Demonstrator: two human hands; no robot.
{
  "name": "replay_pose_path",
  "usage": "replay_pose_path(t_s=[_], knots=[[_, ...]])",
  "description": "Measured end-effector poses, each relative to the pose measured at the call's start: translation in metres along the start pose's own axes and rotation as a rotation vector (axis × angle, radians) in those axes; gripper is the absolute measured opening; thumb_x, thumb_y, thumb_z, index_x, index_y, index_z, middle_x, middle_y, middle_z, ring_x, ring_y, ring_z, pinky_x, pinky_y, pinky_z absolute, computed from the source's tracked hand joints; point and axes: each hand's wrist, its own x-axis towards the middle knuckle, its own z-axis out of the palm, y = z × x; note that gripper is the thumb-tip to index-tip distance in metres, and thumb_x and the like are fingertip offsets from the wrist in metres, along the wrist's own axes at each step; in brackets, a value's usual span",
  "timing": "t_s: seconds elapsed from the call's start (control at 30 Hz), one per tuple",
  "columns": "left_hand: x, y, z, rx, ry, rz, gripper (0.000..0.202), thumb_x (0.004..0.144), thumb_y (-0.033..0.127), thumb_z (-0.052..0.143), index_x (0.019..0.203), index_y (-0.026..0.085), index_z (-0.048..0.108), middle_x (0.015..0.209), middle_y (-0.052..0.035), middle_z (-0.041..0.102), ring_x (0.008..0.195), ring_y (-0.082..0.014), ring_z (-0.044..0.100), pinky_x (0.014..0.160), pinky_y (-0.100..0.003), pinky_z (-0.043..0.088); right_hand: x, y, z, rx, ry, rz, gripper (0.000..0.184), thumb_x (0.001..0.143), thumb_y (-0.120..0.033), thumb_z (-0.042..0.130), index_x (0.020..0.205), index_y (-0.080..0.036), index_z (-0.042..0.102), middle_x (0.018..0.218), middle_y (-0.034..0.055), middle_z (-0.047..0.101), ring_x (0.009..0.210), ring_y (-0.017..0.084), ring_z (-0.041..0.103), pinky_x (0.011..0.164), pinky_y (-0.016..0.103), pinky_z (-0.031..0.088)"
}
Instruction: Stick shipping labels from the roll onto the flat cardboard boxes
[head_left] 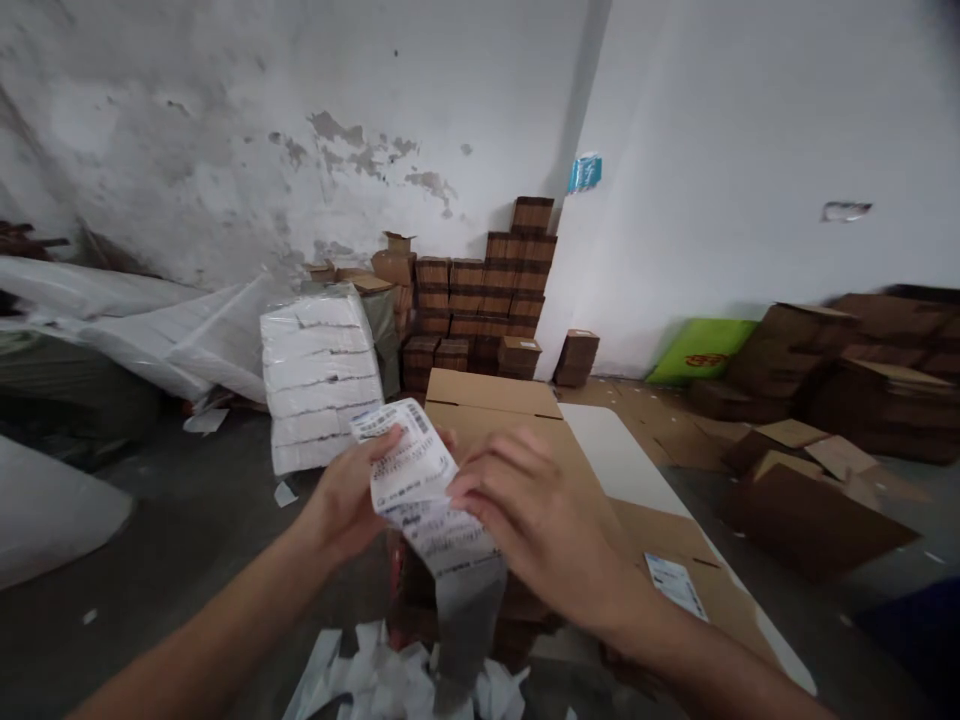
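Note:
My left hand [349,498] is closed around a strip of printed shipping labels [409,460], thumb on top of the printed face. The fingers of my right hand [517,500] pinch the strip's right edge near a fold between two labels. Below that, a greyish tail of the strip [469,610] hangs down. Behind my hands lies a flat cardboard box [499,410] on a white table [600,440]. A label [675,585] is on the cardboard to the right of my right forearm.
Discarded paper strips [390,680] are heaped below my hands. A plastic-wrapped white stack [322,375] stands left of the table, with stacked cardboard bundles [480,290] along the wall. Open boxes [817,490] and a green board [697,350] are at right.

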Motion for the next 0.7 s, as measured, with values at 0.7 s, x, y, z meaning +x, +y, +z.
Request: replay_pose_path(t_s=[0.7], knots=[[0.014,0.006,-0.023,0.472,-0.042,-0.039,0.032,0.075,0.031,0.071,0.104,0.018,0.068,0.117,-0.0121,0.067,0.114,-0.0288,0.058,0.093,-0.036,0.049,-0.067,0.133,-0.038,0.055,-0.072,1.049,0.053,0.076,-0.058,0.056,0.105,-0.014,0.060,0.107,0.0155,0.066,0.094,0.029,0.062,0.081,0.043,0.049]])
